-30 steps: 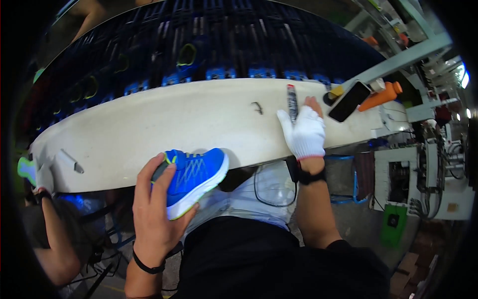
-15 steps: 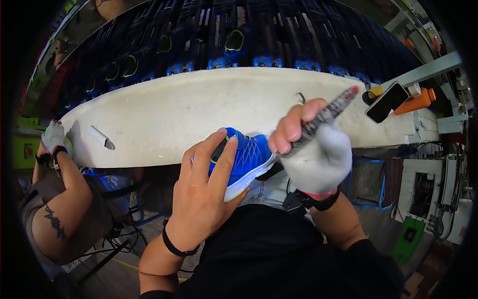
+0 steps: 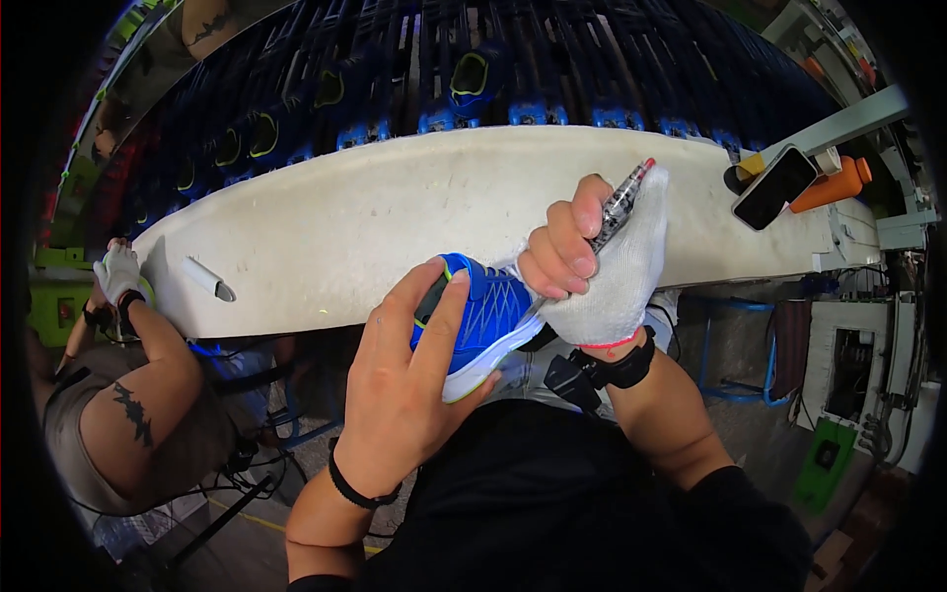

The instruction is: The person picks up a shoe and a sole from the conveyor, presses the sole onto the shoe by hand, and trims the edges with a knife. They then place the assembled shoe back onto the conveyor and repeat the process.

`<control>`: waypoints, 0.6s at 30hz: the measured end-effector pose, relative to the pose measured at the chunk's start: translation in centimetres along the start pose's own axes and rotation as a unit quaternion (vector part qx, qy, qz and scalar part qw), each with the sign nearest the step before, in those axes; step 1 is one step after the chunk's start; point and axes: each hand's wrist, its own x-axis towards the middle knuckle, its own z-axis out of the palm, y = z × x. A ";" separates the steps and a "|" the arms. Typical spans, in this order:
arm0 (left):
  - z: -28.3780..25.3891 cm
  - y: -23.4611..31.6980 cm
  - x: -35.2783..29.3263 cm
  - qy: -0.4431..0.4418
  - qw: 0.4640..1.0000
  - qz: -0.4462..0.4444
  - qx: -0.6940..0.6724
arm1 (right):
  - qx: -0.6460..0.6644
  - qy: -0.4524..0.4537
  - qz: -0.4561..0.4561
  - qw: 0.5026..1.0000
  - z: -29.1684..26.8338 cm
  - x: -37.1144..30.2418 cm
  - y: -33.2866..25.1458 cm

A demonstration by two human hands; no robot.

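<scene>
My left hand (image 3: pixel 400 380), bare, is wrapped round the heel and collar of a blue sneaker (image 3: pixel 491 314) with a white sole. The shoe is held at the near edge of the worktable, its toe pointing right. In my right hand (image 3: pixel 602 266), which wears a white glove with bare fingertips, is a slim tool (image 3: pixel 619 205) with a black-and-grey patterned handle and a red end. Its thin, pale lower end (image 3: pixel 536 308) reaches the seam between the shoe's upper and sole. My right fingers partly cover the toe.
The long white worktable (image 3: pixel 395 212) carries a short grey tube (image 3: pixel 207 279). At its right end are a phone (image 3: pixel 776 189) and an orange bottle (image 3: pixel 835 185). Behind it, several blue shoes (image 3: pixel 473 79) sit on a dark rack. A co-worker's gloved hand (image 3: pixel 118 269) is at the left.
My right hand has shifted slightly left, and the tool's red end has moved left. Motion blur on that hand is gone. My left hand still grips the sneaker.
</scene>
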 end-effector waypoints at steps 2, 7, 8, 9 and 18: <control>0.0 -0.1 -0.1 -0.003 1.000 -0.009 -0.004 | 0.028 0.029 0.004 0.999 0.3 -0.5 0.7; 0.4 0.6 -0.2 0.006 0.999 0.003 0.047 | 0.073 0.091 0.007 0.993 3.5 -1.2 2.6; 0.4 0.4 -0.2 0.005 0.999 0.006 0.050 | 0.056 0.073 -0.004 0.996 3.7 -1.3 3.0; 0.4 0.2 -0.2 0.003 0.999 0.000 0.052 | 0.039 0.055 -0.015 0.998 3.8 -1.2 3.4; 0.2 -0.9 -0.9 0.011 0.999 0.022 0.046 | 0.207 -0.082 0.077 0.972 0.9 -0.8 3.7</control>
